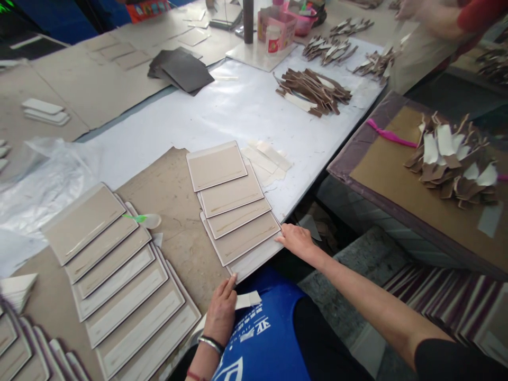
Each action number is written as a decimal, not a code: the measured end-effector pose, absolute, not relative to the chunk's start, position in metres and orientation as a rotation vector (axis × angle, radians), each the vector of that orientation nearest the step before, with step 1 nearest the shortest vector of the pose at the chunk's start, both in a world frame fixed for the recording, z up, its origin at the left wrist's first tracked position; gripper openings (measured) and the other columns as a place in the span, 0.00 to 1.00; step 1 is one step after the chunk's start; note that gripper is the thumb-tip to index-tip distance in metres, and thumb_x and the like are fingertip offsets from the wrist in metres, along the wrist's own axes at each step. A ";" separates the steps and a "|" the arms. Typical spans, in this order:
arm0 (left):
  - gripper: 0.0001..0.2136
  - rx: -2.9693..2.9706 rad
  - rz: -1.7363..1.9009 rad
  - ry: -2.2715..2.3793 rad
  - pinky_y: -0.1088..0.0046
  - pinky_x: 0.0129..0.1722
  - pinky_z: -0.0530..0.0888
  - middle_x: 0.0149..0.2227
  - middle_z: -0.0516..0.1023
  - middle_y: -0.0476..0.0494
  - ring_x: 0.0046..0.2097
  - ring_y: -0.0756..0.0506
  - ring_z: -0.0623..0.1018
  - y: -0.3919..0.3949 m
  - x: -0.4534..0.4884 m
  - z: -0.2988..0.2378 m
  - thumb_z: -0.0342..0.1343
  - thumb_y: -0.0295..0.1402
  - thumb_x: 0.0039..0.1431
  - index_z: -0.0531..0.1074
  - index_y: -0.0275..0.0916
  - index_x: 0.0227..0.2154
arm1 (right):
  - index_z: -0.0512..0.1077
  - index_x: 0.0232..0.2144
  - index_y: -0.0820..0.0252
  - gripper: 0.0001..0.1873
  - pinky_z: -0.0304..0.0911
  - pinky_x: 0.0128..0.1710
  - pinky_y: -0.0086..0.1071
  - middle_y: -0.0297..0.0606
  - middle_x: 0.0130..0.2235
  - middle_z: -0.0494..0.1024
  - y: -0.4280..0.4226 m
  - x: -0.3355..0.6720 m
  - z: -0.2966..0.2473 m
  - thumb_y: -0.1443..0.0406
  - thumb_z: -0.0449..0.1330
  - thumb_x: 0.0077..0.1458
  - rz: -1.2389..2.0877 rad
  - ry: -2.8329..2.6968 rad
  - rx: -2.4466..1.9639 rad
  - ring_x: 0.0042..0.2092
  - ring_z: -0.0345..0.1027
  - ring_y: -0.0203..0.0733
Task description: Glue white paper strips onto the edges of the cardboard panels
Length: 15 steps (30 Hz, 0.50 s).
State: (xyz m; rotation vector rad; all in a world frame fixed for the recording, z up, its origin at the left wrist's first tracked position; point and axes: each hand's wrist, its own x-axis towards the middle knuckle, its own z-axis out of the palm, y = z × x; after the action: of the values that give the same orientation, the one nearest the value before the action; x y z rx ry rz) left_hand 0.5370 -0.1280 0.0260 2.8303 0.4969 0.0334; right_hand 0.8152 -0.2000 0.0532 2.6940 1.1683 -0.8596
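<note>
In front of me, several overlapping beige panels [238, 211] with dark edges and glue-like streaks lie fanned out in a column. The nearest one is a panel with a white strip [256, 256] along it. My right hand [297, 242] is closed on that panel's right edge, thumb and fingers at the corner. My left hand [221, 309] has its fingers curled, one fingertip touching the panel's lower left corner. White paper strips [248, 300] stick out from under its fingers, over my blue apron [270, 323].
On the left lies a second fanned row of panels [130, 296], some with white strips, beside a small clear bottle with a green tip [147, 219]. Brown strip bundles [313, 90] and dark sheets [182, 71] lie farther back. Another person's arm [436, 21] is at top right.
</note>
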 end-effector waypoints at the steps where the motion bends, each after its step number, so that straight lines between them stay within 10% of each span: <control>1: 0.14 2.822 0.023 0.506 0.62 0.46 0.75 0.49 0.73 0.39 0.47 0.41 0.73 -0.128 0.537 0.026 0.43 0.13 0.49 0.69 0.34 0.21 | 0.68 0.33 0.59 0.14 0.58 0.34 0.31 0.43 0.38 0.76 -0.201 0.816 0.052 0.55 0.57 0.52 -0.850 1.171 2.701 0.41 0.70 0.45; 15: 0.12 2.752 -0.068 0.457 0.60 0.46 0.73 0.49 0.73 0.36 0.47 0.41 0.73 -0.123 0.540 0.030 0.45 0.17 0.52 0.71 0.34 0.23 | 0.67 0.30 0.59 0.14 0.54 0.32 0.30 0.41 0.34 0.73 -0.236 0.830 0.035 0.61 0.45 0.59 -0.699 1.048 3.111 0.35 0.67 0.41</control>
State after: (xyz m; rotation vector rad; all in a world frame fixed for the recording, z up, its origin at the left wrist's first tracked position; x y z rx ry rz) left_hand 0.5398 -0.1227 0.0298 2.7522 0.4572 -0.0677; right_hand 0.8301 -0.2357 0.0349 3.1107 1.0478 -0.6994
